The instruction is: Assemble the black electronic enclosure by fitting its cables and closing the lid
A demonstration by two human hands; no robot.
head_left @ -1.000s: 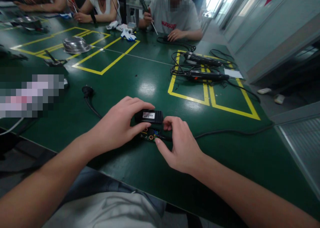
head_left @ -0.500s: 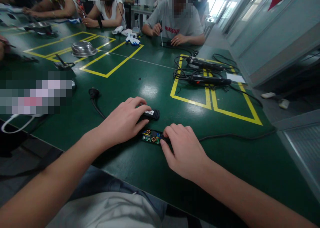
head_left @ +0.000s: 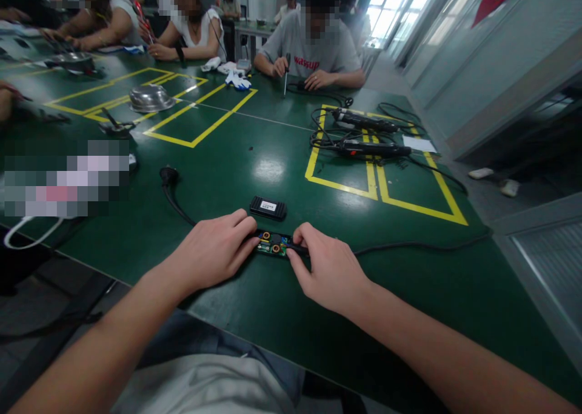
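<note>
While the opened adapter base [head_left: 274, 244] lies flat on the green table [head_left: 254, 135] near its front edge, circuit board with copper coils facing up, both hands bracket it from either end, probably to keep it from sliding. Left hand [head_left: 211, 253] rests palm down, fingers loosely together, fingertips touching the base's left end; no real pinch visible. Right hand [head_left: 330, 268] presses thumb and forefinger on the right end where the black cable [head_left: 422, 244] exits toward the right; whether it actually pinches the cable is hard to tell. Black cover [head_left: 268, 208] with a white label sits just beyond the base, apart from it, likely set aside to expose the board. Power plug [head_left: 168, 174] lies left. Electric screwdrivers [head_left: 364, 136] lie well apart inside yellow tape boxes. Steel bowl [head_left: 151, 97] far left. Other people work at the far edge.
</note>
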